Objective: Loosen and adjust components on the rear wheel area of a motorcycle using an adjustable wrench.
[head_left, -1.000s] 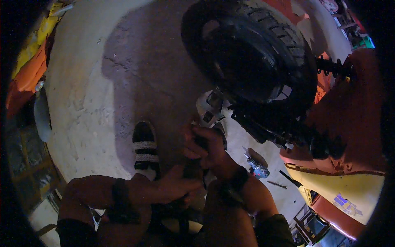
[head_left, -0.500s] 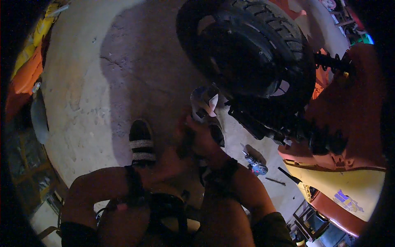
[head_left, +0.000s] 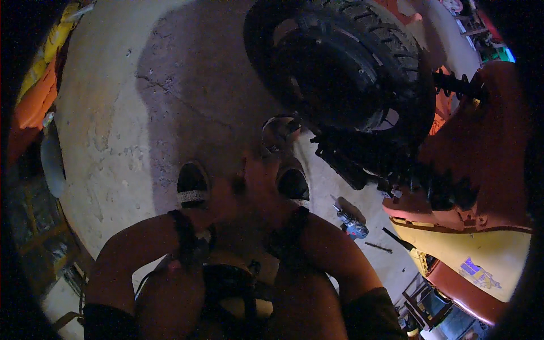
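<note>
My left hand (head_left: 222, 199) and my right hand (head_left: 262, 190) are close together above the floor, between my two shoes. Both are dark and smeared, so their fingers cannot be made out. A small dark shape lies between them, too dim to name. Just beyond my right hand is a round, pale-rimmed thing (head_left: 276, 135), partly in shadow, beside the lower edge of a black wheel (head_left: 334, 79) with a treaded tyre. The wheel belongs to a scooter lying on its side, with its red and yellow body (head_left: 470, 255) at the right.
A cordless drill (head_left: 352, 225) lies on the concrete floor (head_left: 113, 124) right of my right shoe (head_left: 293, 184), near a thin dark rod (head_left: 378, 247). Coil-spring shock absorbers (head_left: 453, 190) stick out by the wheel. Orange and yellow items (head_left: 39, 107) line the far left.
My right hand has drawn back from the round thing toward my left hand, uncovering more of my right shoe. The bright patch by the round thing has dimmed. The wheel and drill stay put.
</note>
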Demonstrator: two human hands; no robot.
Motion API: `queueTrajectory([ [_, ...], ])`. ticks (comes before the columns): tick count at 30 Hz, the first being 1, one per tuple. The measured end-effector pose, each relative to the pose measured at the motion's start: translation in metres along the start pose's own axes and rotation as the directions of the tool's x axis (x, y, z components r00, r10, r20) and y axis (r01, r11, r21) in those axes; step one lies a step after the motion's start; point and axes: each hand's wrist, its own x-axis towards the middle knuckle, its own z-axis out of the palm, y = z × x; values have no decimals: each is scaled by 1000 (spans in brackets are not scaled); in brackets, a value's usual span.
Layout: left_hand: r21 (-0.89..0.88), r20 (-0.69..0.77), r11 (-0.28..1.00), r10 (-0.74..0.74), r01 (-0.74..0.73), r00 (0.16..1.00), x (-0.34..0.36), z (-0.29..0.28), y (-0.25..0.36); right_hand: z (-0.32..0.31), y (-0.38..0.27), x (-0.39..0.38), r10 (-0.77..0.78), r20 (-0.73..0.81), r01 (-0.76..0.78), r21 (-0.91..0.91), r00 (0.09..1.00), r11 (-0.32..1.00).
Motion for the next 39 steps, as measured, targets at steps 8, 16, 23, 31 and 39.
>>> queueTrajectory([
  [8, 333, -51, 933, -125, 134, 991, 16, -54, -13, 15, 16, 5, -417, 458, 586, -335, 785, 737],
  [16, 23, 42, 999, 33, -34, 999, -43, -69, 44, 11, -29, -14, -98, 777, -319, 366, 622, 874],
  [23, -482, 206, 829, -206, 282, 957, -32, -120, 120, 30, -156, -53, -104, 811, -469, 431, 575, 771],
  [31, -219, 311, 958, -112, 186, 944, -37, -76, 31, 24, -60, -44, -88, 833, -147, 198, 547, 969],
  [39, -220, 478, 971, 23, 94, 878, -33, -67, -20, 0, -13, -34, -76, 668, -95, 216, 740, 972],
])
